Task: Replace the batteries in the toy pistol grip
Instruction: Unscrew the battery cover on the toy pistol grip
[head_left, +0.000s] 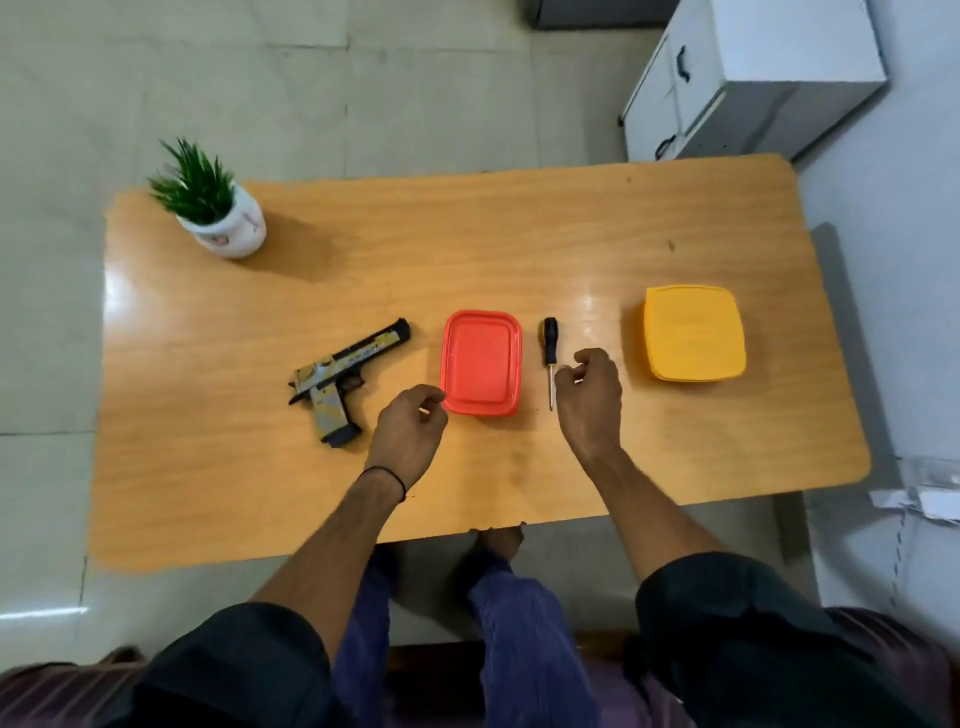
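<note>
Toy pistol (337, 370) lies flat, barrel pointing far-right, grip nearward.

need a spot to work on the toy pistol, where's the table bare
Bare: the far strip of table between potted plant and yellow container, and the near corner by the toy pistol. Crowded: the middle row, red container, screwdriver, left hand, right hand.

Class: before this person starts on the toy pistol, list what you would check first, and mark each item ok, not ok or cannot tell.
1. Pistol lies free on the table: ok.
2. Screwdriver lies beside the right hand, untouched: ok.
3. Left hand and right hand hold nothing: ok.
4. Fresh batteries in sight: not ok; the red box and yellow box hide their insides.
5. Screwdriver tip fits the grip's screw: cannot tell.
</note>
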